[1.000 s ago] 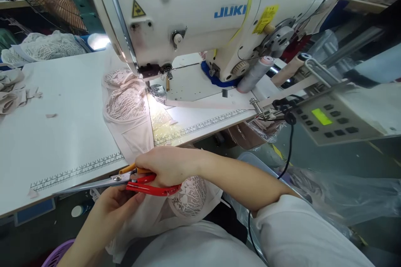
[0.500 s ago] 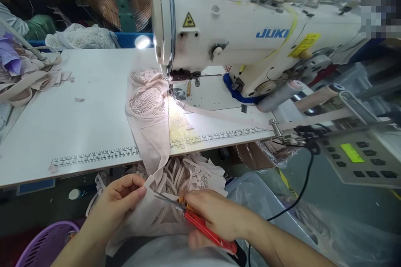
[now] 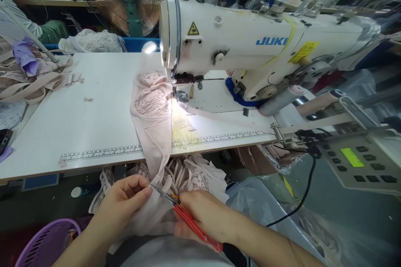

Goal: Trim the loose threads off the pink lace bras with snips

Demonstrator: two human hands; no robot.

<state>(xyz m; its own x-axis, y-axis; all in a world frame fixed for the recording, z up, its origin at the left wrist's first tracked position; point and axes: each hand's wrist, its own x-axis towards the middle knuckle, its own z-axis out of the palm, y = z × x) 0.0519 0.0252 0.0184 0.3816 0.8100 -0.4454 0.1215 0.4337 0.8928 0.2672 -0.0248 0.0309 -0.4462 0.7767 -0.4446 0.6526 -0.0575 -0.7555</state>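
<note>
My left hand (image 3: 131,198) pinches the edge of a pale pink lace bra (image 3: 156,131) between thumb and fingertips. One lace cup lies under the needle of the white sewing machine (image 3: 219,29), and the band hangs over the table's front edge toward me. In my right hand (image 3: 203,212) are red-handled scissors (image 3: 196,225). Their blade tips reach the fabric right beside my left fingertips. More pink lace pieces (image 3: 200,175) hang below the table edge, behind my hands.
A printed ruler strip (image 3: 103,153) runs along the white table (image 3: 103,121). Pink straps (image 3: 40,85) are heaped at the left. A purple basket (image 3: 46,242) stands lower left, a clear plastic bin (image 3: 260,204) lower right. The control panel (image 3: 360,160) juts out at the right.
The scissors have moved left and up, bringing their tips against the fabric at my left fingertips. The camera view has shifted slightly, so the machine appears lower and further right.
</note>
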